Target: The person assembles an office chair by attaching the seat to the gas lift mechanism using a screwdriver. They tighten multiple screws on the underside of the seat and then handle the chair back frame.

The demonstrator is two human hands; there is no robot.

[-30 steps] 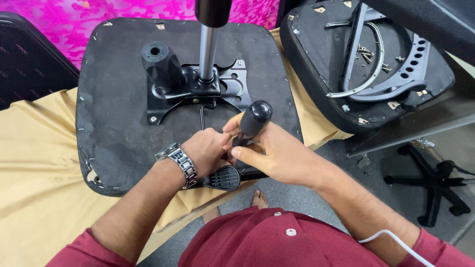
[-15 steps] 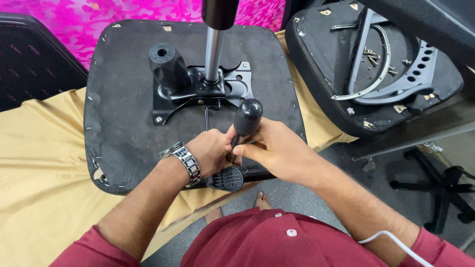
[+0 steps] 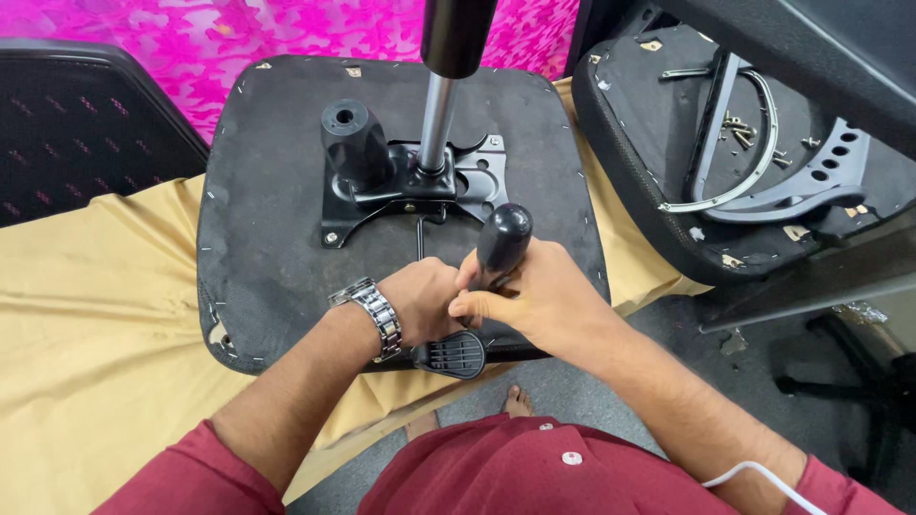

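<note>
Right hand (image 3: pixel 534 300) clenched round upright black screwdriver handle (image 3: pixel 503 238), left hand (image 3: pixel 425 300) pinching at its base, just below seat mechanism plate (image 3: pixel 410 186).

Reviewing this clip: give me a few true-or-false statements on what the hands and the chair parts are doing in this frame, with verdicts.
1. The right hand grips a black rounded tool handle. True.
2. The upturned black chair seat lies on a blue cloth. False: it lies on a tan cloth.
3. The left hand, with a silver metal wristwatch on its wrist, rests on the seat by the tool. True.
4. The black metal mounting plate has no column attached. False: a chrome gas-lift column rises from it.
</note>
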